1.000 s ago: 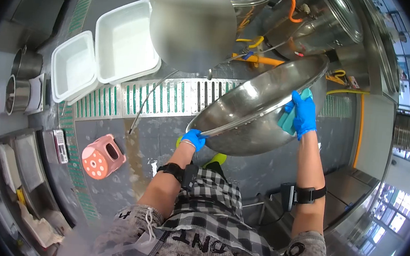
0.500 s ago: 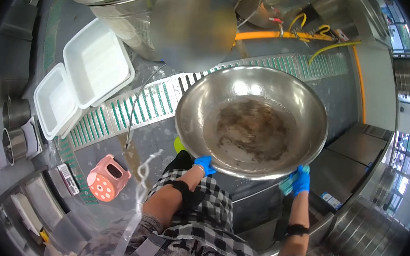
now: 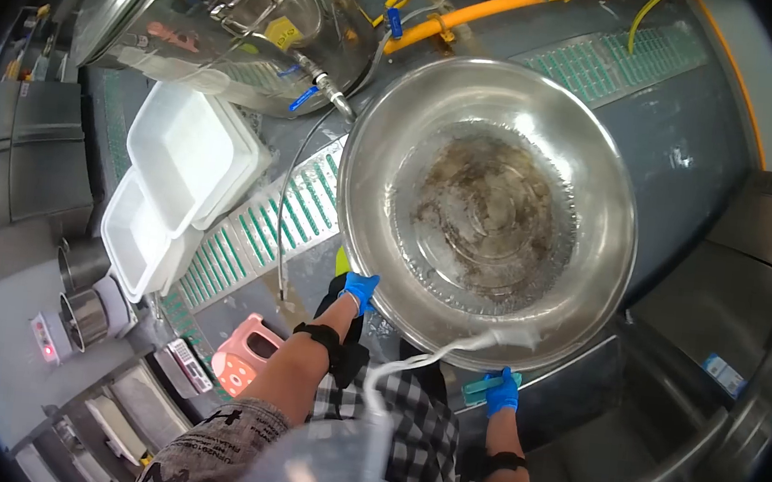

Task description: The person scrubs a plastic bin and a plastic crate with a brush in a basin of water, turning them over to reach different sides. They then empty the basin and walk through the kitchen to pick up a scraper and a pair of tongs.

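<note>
A large, wide stainless steel basin (image 3: 374, 193) fills the middle of the head view, with murky brown water (image 3: 490, 219) in its bottom. My left hand (image 3: 360, 291), in a blue glove, has its fingers closed on the basin's near-left rim. At the near-right rim, my right hand (image 3: 503, 395), gloved in blue too, is closed around a flat teal scrubbing pad (image 3: 476, 389). Its fingertips are right at the basin's edge. A twisted clear plastic strap (image 3: 436, 350) hangs in front of the camera and overlaps the near rim.
White plastic tubs (image 3: 176, 151) stand at left beside the slotted floor drain (image 3: 260, 243). A big steel pot (image 3: 239, 32) with a tap rises at the back left. A pink stool (image 3: 245, 358) is near my left arm. Steel cabinets (image 3: 714, 310) line the right.
The view has shifted, and the basin now appears closer and more from above. My left hand sits further round its left rim. My right hand appears lower and further left, with the teal pad still in it.
</note>
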Motion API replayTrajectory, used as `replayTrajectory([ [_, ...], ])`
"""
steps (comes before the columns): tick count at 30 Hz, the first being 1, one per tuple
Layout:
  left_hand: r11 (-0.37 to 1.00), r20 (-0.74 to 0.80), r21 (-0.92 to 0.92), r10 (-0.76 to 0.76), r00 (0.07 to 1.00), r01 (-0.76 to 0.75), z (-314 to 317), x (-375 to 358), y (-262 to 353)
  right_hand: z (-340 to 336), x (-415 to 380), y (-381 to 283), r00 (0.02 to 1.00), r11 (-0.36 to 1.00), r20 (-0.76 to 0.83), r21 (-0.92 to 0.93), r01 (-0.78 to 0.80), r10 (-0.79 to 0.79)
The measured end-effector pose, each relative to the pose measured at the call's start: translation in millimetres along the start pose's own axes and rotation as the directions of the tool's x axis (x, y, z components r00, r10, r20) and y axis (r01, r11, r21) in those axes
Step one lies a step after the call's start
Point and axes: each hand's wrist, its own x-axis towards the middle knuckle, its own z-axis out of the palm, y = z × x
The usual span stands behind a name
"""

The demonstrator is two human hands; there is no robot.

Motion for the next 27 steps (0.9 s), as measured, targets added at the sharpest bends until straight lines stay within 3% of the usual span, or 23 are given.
replayTrajectory([
  [1,0.998,0.036,-0.049,-0.044,0.998,0.045,-5,13,4,1,11,13,0.997,0.999,0.078,0.031,-0.01,0.008],
  [3,0.998,0.09,0.026,-0.062,0.994,0.06,-16,39,13,1,25,37,0.986,0.998,0.167,0.056,-0.002,-0.007],
  [5,0.972,0.158,0.231,-0.083,0.984,0.045,-28,70,26,12,41,54,0.995,0.998,0.091,0.051,0.024,-0.029],
  [6,0.969,0.149,0.241,-0.094,0.984,0.056,-32,82,27,16,47,62,0.998,0.998,0.021,0.032,0.06,-0.061],
  [8,0.973,0.199,0.229,-0.043,0.979,-0.004,-32,92,38,29,48,76,0.998,0.994,0.034,0.098,0.049,-0.052],
  [9,0.991,0.155,0.118,0.042,0.987,-0.061,-29,99,38,35,52,83,0.997,0.993,0.005,0.09,0.075,-0.075],
  [11,0.979,0.114,0.163,0.101,0.988,-0.119,-26,119,39,39,67,99,0.993,0.993,-0.055,0.046,0.108,-0.105],
  [12,0.964,0.078,0.2,0.161,0.984,-0.174,-28,131,41,41,76,108,0.993,0.993,-0.062,0.059,0.104,-0.1],
  [14,0.95,0.117,0.269,0.132,0.984,-0.159,-36,147,56,39,93,127,0.995,0.996,-0.058,0.038,0.086,-0.084],
  [16,0.957,0.236,0.257,0.071,0.969,-0.133,-45,166,73,47,105,146,0.997,0.996,-0.042,0.061,0.072,-0.07],
  [18,0.955,0.271,0.213,0.146,0.951,-0.207,-53,187,88,68,108,166,0.996,0.989,0.059,0.138,0.056,-0.064],
  [20,0.901,0.252,0.317,0.222,0.942,-0.297,-66,204,107,85,114,187,0.988,0.994,0.109,0.029,0.103,-0.105],
  [22,0.898,0.307,0.347,0.165,0.937,-0.271,-81,213,133,111,118,203,0.963,0.933,0.246,-0.31,0.185,-0.109],
  [23,0.931,0.304,0.248,0.188,0.934,-0.268,-90,219,142,138,105,204,0.974,0.987,0.218,-0.133,0.088,-0.057],
  [24,0.954,0.298,0.144,0.21,0.931,-0.262,-99,225,147,151,96,201,0.976,0.988,0.213,-0.133,0.079,-0.049],
  [26,0.934,0.12,0.153,0.307,0.944,-0.323,-117,240,155,164,85,198,0.955,0.993,0.288,-0.115,-0.034,0.066],
  [27,0.913,0.031,0.24,0.332,0.943,-0.329,-129,257,152,156,91,191,0.943,0.973,0.281,-0.194,-0.125,0.178],
])
